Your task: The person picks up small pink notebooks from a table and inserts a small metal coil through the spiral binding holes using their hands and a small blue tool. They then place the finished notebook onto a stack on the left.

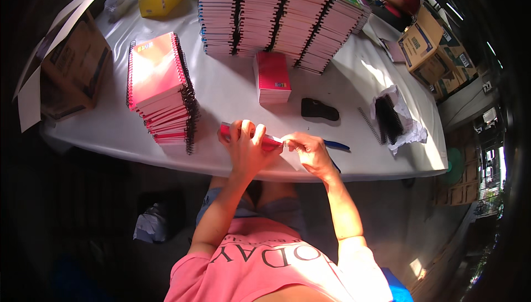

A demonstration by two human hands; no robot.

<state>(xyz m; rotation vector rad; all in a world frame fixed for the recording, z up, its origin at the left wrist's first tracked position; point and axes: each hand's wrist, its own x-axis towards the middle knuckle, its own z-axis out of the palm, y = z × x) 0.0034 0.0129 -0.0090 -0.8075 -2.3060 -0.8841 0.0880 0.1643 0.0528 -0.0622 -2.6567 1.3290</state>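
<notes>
Red notebook (271,145), just one, sits in my two hands over the table (215,100): my left hand (246,150) has its fingers clamped on it, and my right hand (314,155) has thumb and forefinger pinched on its right end. Beyond lie one blue-handled tool (337,146), one bundle of black coils (389,116), one dark block (319,110), one stack of spiral notebooks (157,69), one pile of red pads (272,72), at least four tall stacks (260,17) and one yellow box (157,4).
</notes>
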